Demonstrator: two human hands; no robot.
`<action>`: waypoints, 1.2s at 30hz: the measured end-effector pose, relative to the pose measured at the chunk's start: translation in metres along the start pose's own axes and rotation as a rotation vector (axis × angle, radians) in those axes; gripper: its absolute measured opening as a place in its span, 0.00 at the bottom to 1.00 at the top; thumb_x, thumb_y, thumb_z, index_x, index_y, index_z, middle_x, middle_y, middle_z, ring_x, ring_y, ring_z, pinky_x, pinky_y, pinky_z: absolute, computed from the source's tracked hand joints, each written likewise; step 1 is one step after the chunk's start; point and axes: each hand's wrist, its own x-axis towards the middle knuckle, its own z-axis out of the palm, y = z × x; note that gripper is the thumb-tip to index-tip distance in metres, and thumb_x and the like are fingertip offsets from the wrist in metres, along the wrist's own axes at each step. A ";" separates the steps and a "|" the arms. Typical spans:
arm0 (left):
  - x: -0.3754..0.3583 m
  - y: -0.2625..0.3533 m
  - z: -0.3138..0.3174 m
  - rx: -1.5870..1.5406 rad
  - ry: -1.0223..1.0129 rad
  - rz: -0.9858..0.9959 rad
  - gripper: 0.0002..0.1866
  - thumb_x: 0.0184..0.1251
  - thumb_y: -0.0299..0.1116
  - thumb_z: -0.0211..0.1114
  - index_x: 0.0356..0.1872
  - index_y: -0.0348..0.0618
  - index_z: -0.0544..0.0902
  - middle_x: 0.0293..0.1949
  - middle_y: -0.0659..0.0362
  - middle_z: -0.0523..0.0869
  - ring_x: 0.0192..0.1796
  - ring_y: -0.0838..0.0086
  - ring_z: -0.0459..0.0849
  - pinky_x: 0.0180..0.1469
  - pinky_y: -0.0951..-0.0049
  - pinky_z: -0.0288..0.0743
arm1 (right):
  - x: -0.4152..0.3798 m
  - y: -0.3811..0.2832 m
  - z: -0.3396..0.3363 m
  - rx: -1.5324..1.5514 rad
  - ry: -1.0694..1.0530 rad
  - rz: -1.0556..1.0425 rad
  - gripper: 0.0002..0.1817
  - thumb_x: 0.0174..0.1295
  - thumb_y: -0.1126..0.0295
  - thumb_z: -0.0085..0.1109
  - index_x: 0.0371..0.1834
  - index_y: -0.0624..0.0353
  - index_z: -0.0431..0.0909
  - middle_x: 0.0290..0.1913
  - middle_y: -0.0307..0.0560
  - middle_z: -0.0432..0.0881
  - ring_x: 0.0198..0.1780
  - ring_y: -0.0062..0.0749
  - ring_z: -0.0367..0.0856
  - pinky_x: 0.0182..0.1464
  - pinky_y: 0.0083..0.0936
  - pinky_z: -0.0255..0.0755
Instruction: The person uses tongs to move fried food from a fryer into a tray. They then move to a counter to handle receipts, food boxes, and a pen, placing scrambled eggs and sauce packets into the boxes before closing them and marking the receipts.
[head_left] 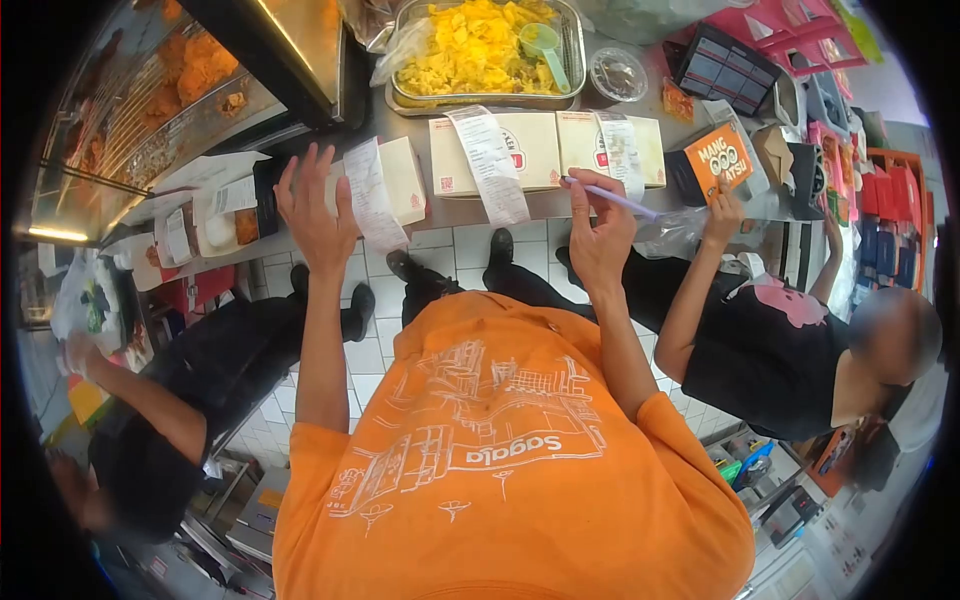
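My left hand (318, 212) is open, fingers spread, at the left edge of a white food box (408, 180) with a long paper receipt (370, 195) hanging over its front. In my right hand (602, 238) is a slim pale purple pen (622, 200), held in front of the row of boxes. A middle box (455, 158) and a right box (577, 135) stand side by side, closed. Another receipt (490, 165) drapes over the middle one, and a third receipt (622, 155) lies on the right one.
Behind the boxes sits a metal tray (398, 92) of yellow food with a green spoon (545, 50). A lidded cup (618, 75) is beside it. Co-workers stand on both sides; the right one's hand (722, 215) touches an orange box (715, 160). Fried food fills the left display case (275, 55).
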 end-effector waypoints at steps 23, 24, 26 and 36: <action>0.033 0.122 0.081 -0.116 -0.221 0.218 0.31 0.69 0.40 0.61 0.73 0.57 0.67 0.76 0.62 0.64 0.79 0.70 0.58 0.68 0.49 0.57 | 0.033 0.004 0.019 -0.146 -0.323 -0.034 0.05 0.60 0.73 0.65 0.38 0.60 0.84 0.33 0.45 0.87 0.33 0.28 0.86 0.37 0.24 0.78; 0.036 0.121 0.083 -0.112 -0.219 0.214 0.31 0.69 0.40 0.61 0.73 0.57 0.67 0.76 0.62 0.64 0.79 0.70 0.58 0.68 0.49 0.57 | 0.033 0.004 0.020 -0.146 -0.350 -0.038 0.05 0.61 0.73 0.65 0.38 0.60 0.84 0.34 0.45 0.87 0.32 0.27 0.86 0.36 0.24 0.78; 0.036 0.118 0.089 -0.237 -0.067 0.185 0.27 0.68 0.38 0.63 0.69 0.57 0.74 0.73 0.61 0.70 0.77 0.68 0.61 0.65 0.51 0.58 | 0.032 0.010 0.022 -0.142 -0.376 -0.041 0.05 0.61 0.73 0.65 0.38 0.60 0.84 0.34 0.45 0.87 0.32 0.27 0.86 0.36 0.24 0.78; 0.015 0.102 0.054 -0.199 -0.412 0.257 0.34 0.61 0.44 0.68 0.71 0.58 0.72 0.76 0.71 0.66 0.79 0.71 0.58 0.66 0.45 0.56 | 0.031 0.012 0.030 -0.141 -0.334 -0.134 0.05 0.59 0.73 0.65 0.38 0.60 0.85 0.35 0.46 0.87 0.30 0.31 0.85 0.35 0.24 0.78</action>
